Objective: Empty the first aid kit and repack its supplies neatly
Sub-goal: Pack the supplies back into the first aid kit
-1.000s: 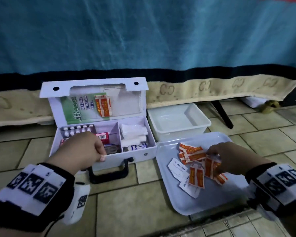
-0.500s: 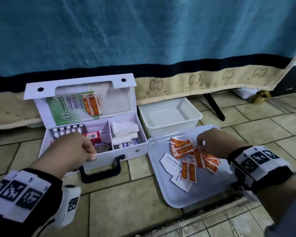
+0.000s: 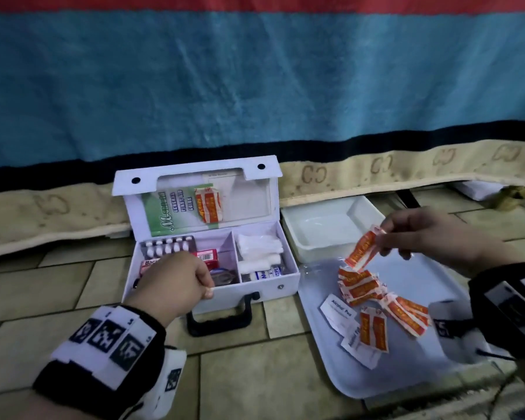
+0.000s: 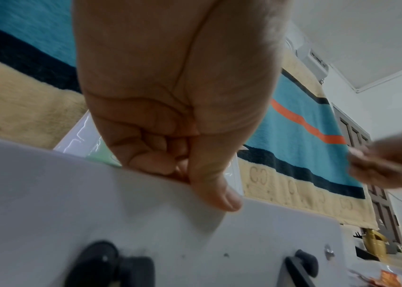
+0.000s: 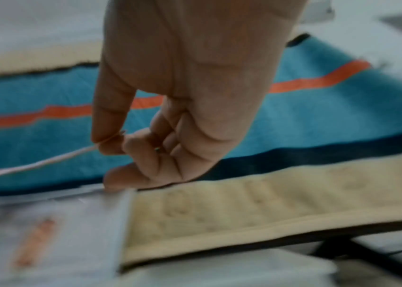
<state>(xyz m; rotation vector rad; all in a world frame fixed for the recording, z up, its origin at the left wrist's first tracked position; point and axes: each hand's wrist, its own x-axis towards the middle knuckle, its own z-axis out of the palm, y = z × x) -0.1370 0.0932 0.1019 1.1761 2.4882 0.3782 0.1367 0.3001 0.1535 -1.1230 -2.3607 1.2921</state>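
Nearest me, a white tray (image 3: 412, 374) lay on the tiled floor (image 3: 240, 371) at right. On it I saw two white alcohol pad sachets (image 3: 337, 312) at its left side and a loose scatter of orange bandage packets (image 3: 373, 328) in the middle. My left hand (image 3: 176, 284) was at the near wall of the first aid kit (image 3: 249, 294); in the left wrist view the thumb (image 4: 215, 191) pressed the outside of that wall and the other fingers curled over its rim, so it gripped the kit's front edge. The black carry handle (image 3: 220, 318) hung from the front wall, down on the floor. My right hand (image 3: 428, 234) was raised above the far part of the tray, thumb and forefinger pinching one orange bandage packet (image 3: 362, 250) by its top end; the packet dangled clear of the pile. The right wrist view was blurred, showing only the pinch on a thin edge.

The kit stood open left of the tray. Left compartment: a pill blister pack (image 3: 167, 245), a red box (image 3: 206, 257), more that I couldn't tell. Right compartment: white gauze rolls (image 3: 258, 250). In the upright lid (image 3: 194, 204) sat a green guide leaflet (image 3: 167, 213) and another orange packet (image 3: 208, 206). Further right, a white tub (image 3: 291, 225) sat behind the tray. Farthest, a blue blanket (image 3: 255, 86) with a beige border hung down.
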